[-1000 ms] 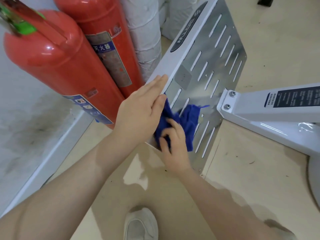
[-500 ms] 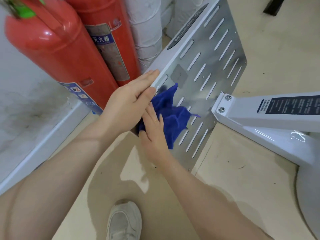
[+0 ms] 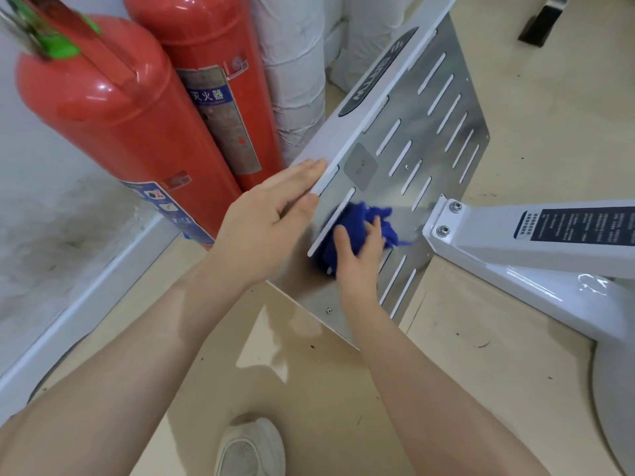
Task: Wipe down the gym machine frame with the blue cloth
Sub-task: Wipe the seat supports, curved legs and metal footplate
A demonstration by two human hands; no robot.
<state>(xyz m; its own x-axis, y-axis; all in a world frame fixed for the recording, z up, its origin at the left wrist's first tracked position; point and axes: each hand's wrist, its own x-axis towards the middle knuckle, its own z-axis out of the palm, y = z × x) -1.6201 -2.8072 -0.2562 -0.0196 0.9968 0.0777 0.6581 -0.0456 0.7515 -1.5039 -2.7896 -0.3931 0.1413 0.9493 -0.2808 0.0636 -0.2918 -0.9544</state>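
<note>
We note the right hand (image 3: 357,259) bunching the blue cloth (image 3: 347,228) against the slotted metal plate (image 3: 429,139) of the gym machine frame (image 3: 515,242). Left hand (image 3: 264,218), fingers extended together, rests flat on the plate's white edge beside the cloth.

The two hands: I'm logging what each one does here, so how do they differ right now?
The right hand is bunched on the blue cloth, pressing it to the slotted metal plate; the left hand holds no cloth. The left hand lies flat, fingers extended along the white frame edge; the right's fingers curl. Both touch the machine.
</note>
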